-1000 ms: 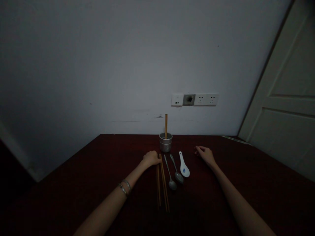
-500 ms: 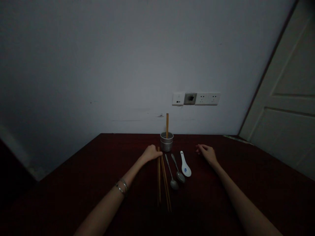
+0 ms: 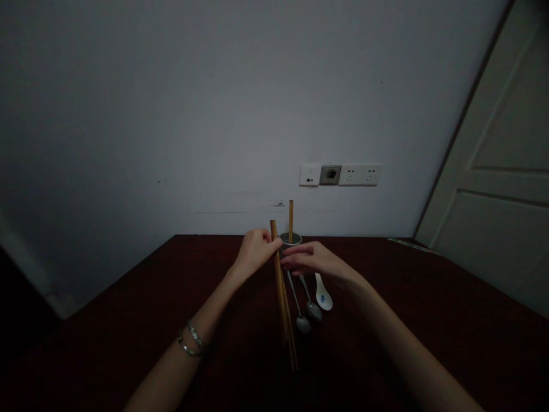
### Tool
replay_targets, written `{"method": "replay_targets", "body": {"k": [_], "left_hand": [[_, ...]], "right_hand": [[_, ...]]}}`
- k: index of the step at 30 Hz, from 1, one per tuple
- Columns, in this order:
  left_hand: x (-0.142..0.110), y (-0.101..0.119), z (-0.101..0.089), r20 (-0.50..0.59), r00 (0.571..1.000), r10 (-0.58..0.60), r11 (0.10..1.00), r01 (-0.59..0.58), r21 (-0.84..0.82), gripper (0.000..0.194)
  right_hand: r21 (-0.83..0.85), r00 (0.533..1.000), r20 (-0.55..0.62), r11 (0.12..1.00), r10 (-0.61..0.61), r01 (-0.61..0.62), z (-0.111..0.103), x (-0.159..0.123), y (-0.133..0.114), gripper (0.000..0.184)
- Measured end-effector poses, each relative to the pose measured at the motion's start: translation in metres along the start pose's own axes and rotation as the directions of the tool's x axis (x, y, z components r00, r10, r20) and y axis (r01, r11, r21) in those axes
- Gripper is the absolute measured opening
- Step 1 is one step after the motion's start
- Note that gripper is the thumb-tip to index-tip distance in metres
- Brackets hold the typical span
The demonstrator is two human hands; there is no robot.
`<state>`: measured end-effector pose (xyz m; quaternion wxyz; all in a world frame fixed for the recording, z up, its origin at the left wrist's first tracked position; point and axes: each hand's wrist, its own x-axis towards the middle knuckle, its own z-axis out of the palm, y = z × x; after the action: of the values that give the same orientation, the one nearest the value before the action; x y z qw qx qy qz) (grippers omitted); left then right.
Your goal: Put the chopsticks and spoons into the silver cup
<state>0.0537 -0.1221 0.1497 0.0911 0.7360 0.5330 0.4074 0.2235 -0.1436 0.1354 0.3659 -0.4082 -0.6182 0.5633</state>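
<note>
My left hand (image 3: pixel 259 252) is closed around a pair of wooden chopsticks (image 3: pixel 279 289), lifted at a slant with their upper ends above my fingers. Reaching in from the right, my right hand (image 3: pixel 312 257) has its fingers stretched and slightly apart, their tips close beside those chopsticks; whether they touch is unclear. Another pair of chopsticks (image 3: pixel 291 337) lies on the table, partly behind the held pair. Under and beside my right hand lie two metal spoons (image 3: pixel 303 324) (image 3: pixel 314 311) and a white spoon (image 3: pixel 324 298) with a blue mark, their handles partly covered.
Behind my hands a metal cup (image 3: pixel 284 236) stands near the wall, mostly hidden, with upright chopsticks (image 3: pixel 291 220) in it. The dark red table (image 3: pixel 171 286) meets a wall with a row of sockets (image 3: pixel 341 175). A pale door (image 3: pixel 493 189) is at the right.
My left hand has raised the left pair of chopsticks off the table. My right hand has come leftward from beyond the white spoon to beside them.
</note>
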Motion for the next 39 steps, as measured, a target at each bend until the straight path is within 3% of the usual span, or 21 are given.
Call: {"method": "replay_targets", "body": {"k": [6,10,15,18,23,33,39], "left_hand": [[-0.005,0.008,0.004,0.012,1.0,0.01,0.999,-0.01,-0.035,0.022],[-0.008,0.011,0.005,0.009,1.0,0.025,0.999,-0.024,-0.043,0.022],[-0.008,0.01,0.003,0.001,0.995,0.097,0.983,-0.096,-0.153,0.03],[-0.007,0.012,0.0,0.019,0.993,0.113,0.917,-0.097,-0.387,0.03],[-0.01,0.019,-0.006,0.131,0.989,0.062,0.73,0.045,-0.682,0.037],[-0.014,0.027,-0.01,0.173,0.985,0.007,0.641,0.128,-0.756,0.026],[-0.015,0.027,-0.013,0.196,0.981,0.004,0.605,0.154,-0.781,0.024]], "right_hand": [[-0.061,0.998,0.019,0.996,-0.067,0.068,0.026,0.001,0.007,0.025],[-0.052,0.998,-0.016,0.996,-0.066,0.065,0.026,0.002,0.006,0.025],[-0.075,0.993,0.027,0.99,-0.117,0.119,0.016,0.001,0.004,0.027],[-0.081,0.977,0.082,0.975,-0.198,0.205,0.009,0.0,0.003,0.03],[-0.092,0.949,0.139,0.951,-0.282,0.296,0.0,-0.001,0.003,0.032],[-0.087,0.939,0.196,0.949,-0.283,0.304,0.005,-0.001,0.005,0.028],[-0.247,0.938,0.203,0.913,-0.279,0.325,-0.002,-0.007,-0.003,0.029]]}}
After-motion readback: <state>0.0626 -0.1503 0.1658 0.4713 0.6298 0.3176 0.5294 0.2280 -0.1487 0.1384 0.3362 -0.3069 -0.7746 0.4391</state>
